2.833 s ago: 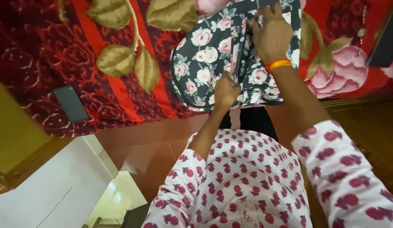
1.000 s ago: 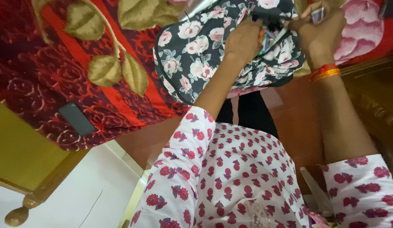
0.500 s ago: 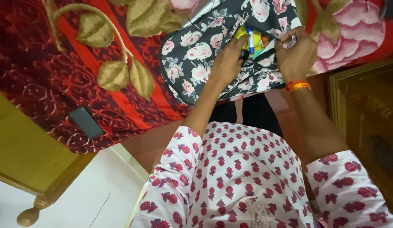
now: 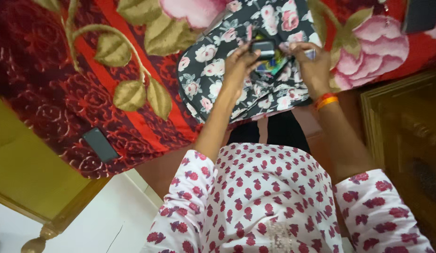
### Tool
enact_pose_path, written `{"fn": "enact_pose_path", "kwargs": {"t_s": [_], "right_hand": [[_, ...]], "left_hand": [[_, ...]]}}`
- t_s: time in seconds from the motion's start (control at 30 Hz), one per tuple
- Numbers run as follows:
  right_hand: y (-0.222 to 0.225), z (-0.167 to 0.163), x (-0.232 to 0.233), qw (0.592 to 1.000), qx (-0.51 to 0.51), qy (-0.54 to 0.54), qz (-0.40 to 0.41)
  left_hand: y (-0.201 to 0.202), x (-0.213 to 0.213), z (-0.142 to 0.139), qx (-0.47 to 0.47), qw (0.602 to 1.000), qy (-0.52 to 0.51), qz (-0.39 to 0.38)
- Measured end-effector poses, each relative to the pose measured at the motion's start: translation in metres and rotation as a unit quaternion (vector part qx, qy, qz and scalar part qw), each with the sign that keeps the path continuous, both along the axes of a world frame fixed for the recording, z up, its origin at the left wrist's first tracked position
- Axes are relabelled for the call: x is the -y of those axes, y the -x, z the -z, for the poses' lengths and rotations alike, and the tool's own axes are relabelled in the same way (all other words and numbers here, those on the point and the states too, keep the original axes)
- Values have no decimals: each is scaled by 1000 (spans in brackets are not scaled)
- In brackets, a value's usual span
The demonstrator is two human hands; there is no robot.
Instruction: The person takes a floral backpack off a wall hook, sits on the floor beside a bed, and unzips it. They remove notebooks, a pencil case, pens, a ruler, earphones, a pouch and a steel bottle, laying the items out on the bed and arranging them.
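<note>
On the bed, atop the dark floral cloth (image 4: 213,82): small black boxy object (image 4: 263,48) pinched in left hand (image 4: 239,70), fingers closed on it, long axis roughly sideways. Right hand (image 4: 311,65) just beside it to the right, fingers curled on cloth and colourful packet (image 4: 270,64); grip detail unclear. Left hand is nearer. Red rose blanket (image 4: 63,93) underneath, phone (image 4: 101,145) lying well apart at left.

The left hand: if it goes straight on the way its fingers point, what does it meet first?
Probably the small dark box-like object at the fingertips of the left hand, then the black floral cloth bag; depth is unclear.
</note>
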State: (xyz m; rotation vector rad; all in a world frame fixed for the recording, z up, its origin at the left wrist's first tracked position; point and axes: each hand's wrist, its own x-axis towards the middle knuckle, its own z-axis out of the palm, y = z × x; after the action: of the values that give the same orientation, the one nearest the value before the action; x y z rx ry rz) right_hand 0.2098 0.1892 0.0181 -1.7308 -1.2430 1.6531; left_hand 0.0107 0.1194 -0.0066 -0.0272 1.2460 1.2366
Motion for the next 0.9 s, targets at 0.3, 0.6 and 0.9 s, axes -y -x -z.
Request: {"fn": "enact_pose_path", "kwargs": {"t_s": [0.3, 0.6, 0.9], "right_hand": [[-76, -33, -54, 989, -3, 80, 123], [-153, 35, -157, 952, -100, 143, 252], [-100, 39, -135, 904, 236, -306, 186]], "left_hand": [[-126, -70, -22, -292, 954, -18, 68], [-150, -85, -1, -636, 766, 89, 28], [-148, -45, 8, -303, 933, 187, 43]]}}
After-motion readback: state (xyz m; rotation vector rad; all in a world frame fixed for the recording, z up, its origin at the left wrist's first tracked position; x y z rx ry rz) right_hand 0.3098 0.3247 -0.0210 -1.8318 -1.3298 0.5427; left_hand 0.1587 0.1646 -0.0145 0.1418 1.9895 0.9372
